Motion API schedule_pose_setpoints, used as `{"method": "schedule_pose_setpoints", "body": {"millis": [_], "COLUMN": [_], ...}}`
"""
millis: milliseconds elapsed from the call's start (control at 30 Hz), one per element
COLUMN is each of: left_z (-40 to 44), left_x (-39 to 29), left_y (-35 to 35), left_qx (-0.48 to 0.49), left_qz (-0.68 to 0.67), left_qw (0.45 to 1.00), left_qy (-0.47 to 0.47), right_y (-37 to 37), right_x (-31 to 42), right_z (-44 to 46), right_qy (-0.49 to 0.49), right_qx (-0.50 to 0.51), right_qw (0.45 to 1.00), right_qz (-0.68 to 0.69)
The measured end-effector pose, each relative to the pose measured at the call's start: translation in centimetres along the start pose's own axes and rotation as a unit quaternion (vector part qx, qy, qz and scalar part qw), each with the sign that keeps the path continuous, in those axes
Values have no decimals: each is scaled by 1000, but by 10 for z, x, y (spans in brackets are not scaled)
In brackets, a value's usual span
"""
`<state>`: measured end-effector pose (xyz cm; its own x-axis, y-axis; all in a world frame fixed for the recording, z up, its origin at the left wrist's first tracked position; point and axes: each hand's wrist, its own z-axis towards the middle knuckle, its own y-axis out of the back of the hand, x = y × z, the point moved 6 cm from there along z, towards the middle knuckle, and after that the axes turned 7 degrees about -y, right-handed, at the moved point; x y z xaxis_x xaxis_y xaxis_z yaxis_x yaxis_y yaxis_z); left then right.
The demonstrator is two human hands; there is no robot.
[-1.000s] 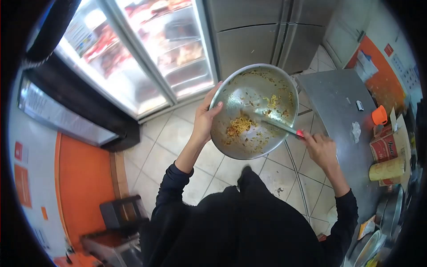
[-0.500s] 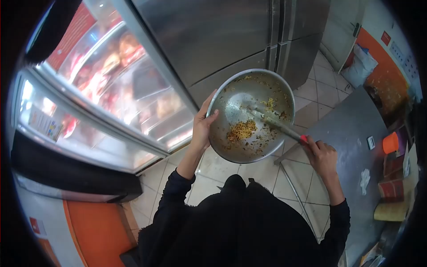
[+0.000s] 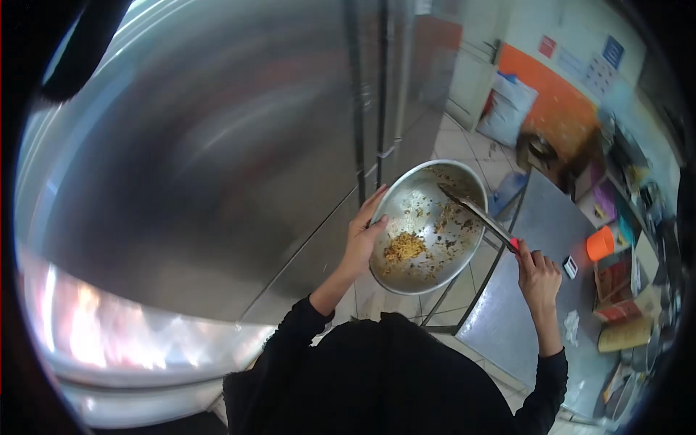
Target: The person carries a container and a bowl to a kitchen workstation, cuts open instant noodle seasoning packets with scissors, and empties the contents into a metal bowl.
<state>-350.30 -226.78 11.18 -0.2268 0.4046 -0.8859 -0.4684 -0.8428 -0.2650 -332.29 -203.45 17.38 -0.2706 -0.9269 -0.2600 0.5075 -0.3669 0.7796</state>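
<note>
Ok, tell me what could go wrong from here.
The left hand holds the bowl by one side, off the table, so it may slip or tip, spilling the noodles. The right hand has a metal utensil crossing the rim; a hard push might twist the bowl.

Fisheye view: straight edges bow toward the rim, corners black. Strong white-pink glare, lower left. Steel panel, left half: smeared, soft reflections. Bowl, centre: sharper, small highlights on inner wall. Table, right: moderate light, pale sheen.
</note>
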Motion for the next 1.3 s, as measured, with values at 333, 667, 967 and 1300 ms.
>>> {"method": "schedule_pose_setpoints", "body": {"millis": [333,667,967,1300], "left_z": [118,251,344,494], "left_x": [94,172,251,335], "left_y": [-99,-164,-234,-337], "left_qx": [118,98,128,203], "left_qz": [-4,-81,-122,-102], "left_qw": [991,991,983,974], "left_qy": [60,42,43,18], "right_y": [-94,-179,-250,-334], "right_x": [-82,-174,-255,-348], "right_z": [-30,39,87,162], "right_qy": [-190,-225,-268,-388], "right_qx": [166,182,209,157], "right_qw": [968,955,940,906], "right_qz": [7,69,-1,-53]}}
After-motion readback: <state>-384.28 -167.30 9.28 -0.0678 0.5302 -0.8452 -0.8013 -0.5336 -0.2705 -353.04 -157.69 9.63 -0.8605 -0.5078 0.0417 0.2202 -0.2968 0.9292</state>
